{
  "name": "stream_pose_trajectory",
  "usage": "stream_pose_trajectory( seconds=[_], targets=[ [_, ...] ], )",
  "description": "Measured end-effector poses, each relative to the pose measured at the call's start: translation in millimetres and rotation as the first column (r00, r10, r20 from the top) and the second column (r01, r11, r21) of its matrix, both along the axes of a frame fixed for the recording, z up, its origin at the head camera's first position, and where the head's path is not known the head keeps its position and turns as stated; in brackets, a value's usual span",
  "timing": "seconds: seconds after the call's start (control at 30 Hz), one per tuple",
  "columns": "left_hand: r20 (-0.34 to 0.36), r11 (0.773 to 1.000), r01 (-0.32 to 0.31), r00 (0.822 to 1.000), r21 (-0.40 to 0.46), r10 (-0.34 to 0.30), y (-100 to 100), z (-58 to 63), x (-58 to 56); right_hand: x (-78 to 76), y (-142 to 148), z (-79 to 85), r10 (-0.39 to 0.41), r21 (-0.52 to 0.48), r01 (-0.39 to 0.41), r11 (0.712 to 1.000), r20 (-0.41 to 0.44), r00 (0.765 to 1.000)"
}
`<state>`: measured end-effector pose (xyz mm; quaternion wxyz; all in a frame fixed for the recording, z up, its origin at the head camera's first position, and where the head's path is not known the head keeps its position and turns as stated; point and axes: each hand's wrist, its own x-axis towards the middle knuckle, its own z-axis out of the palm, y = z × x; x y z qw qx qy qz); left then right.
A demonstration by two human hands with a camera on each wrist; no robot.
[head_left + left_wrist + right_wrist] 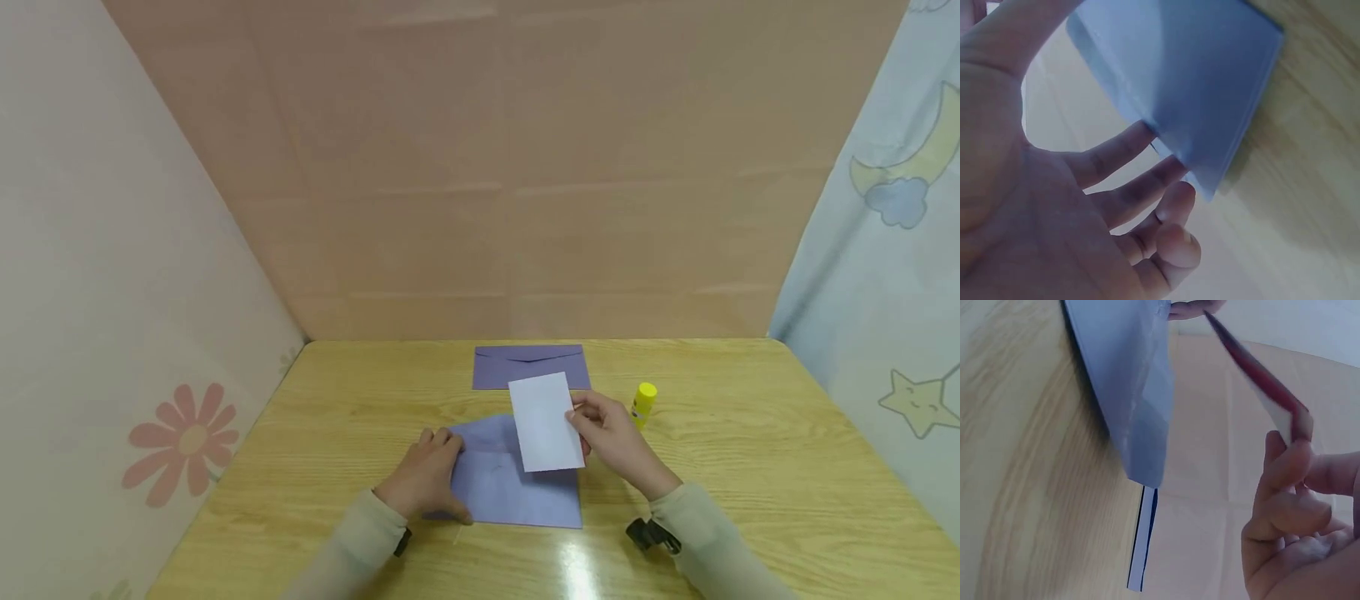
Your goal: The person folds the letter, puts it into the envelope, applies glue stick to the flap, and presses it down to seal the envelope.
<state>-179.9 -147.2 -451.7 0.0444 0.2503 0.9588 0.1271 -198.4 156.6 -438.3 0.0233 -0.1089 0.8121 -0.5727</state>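
Note:
My right hand [617, 435] pinches a white card [546, 421] by its right edge between thumb and fingers, raised above a lavender envelope. The card's [1260, 372] reverse looks red in the right wrist view. The lavender envelope [502, 496] lies in front of me with its flap toward the back, partly covered by the card in the head view. At its left side rests my left hand [426, 473], thumb spread toward the near corner. In the left wrist view, fairly straight fingers [1119, 150] touch the envelope's edge [1204, 94]; two other fingers bend loosely.
A darker purple envelope [495, 373] lies behind, near the table's back edge. To the right of my right hand stands a yellow glue stick [643, 402]. The wooden table [750, 433] meets a tan backdrop [525, 208], with patterned sheets at both sides.

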Motion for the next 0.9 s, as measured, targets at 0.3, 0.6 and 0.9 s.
stream_pose_trajectory(
  seconds=[0.3, 0.6, 0.9],
  targets=[
    [-0.203, 0.998, 0.027, 0.978, -0.055, -0.038, 12, -1.1, 6.9, -4.7, -4, 4.1, -0.108, 0.007, 0.109, 0.994, -0.034, 0.994],
    [-0.221, 0.999, 0.023, 0.975, -0.035, -0.030, 24, -2.3, 11.9, -0.5, -15, -2.2, -0.086, 0.221, 0.172, 0.960, -0.352, 0.932],
    [-0.228, 0.999, 0.006, 0.974, -0.043, -0.015, 28, 0.2, 13.0, 4.1, -22, -0.6, 0.083, 0.480, 0.213, 0.851, -0.525, 0.847]
  ],
)
